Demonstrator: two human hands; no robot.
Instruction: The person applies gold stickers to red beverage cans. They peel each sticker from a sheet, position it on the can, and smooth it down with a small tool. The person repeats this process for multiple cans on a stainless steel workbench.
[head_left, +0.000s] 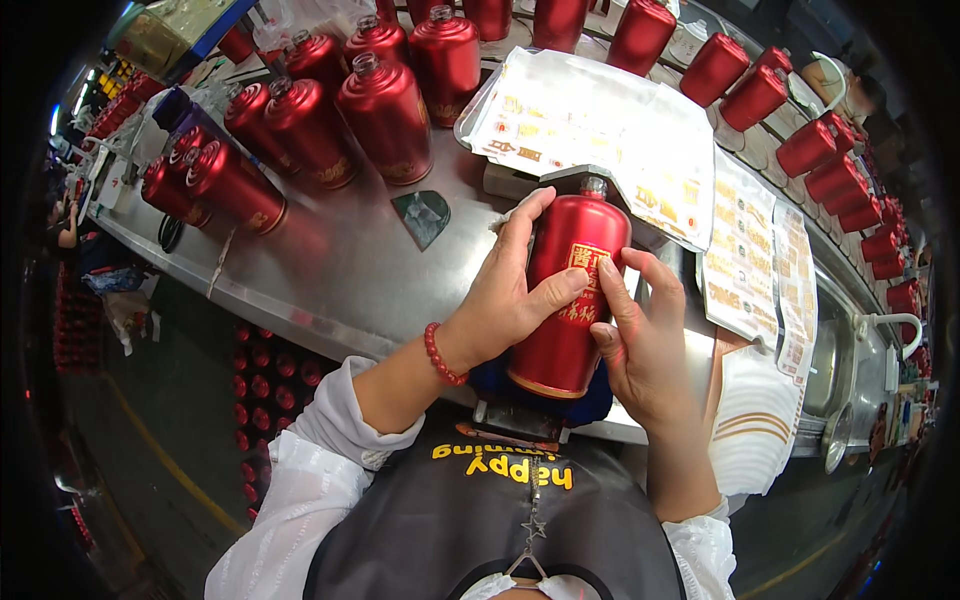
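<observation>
A glossy red bottle (pixel 556 352) with a clear glass neck leans in front of me, its lower end by my apron. Gold decals (pixel 583 270) sit on its front. My left hand (pixel 512 300) is wrapped along the bottle's left side, with the thumb pressed on the front beside the decals. On the right side, my right hand (pixel 645 345) grips with curled fingers, the index fingertip on the decals' right edge and the thumb lower on the front. An angled metal rest (pixel 570 176) shows behind the neck.
White sheets of gold decals (pixel 590 100) lie behind the bottle, and more decal sheets (pixel 742 250) hang at the right. Several red bottles (pixel 385 120) stand at the back left on the metal table (pixel 330 270). A dark flat plate (pixel 421 217) lies nearer. Bottles line a conveyor (pixel 800 190) beyond.
</observation>
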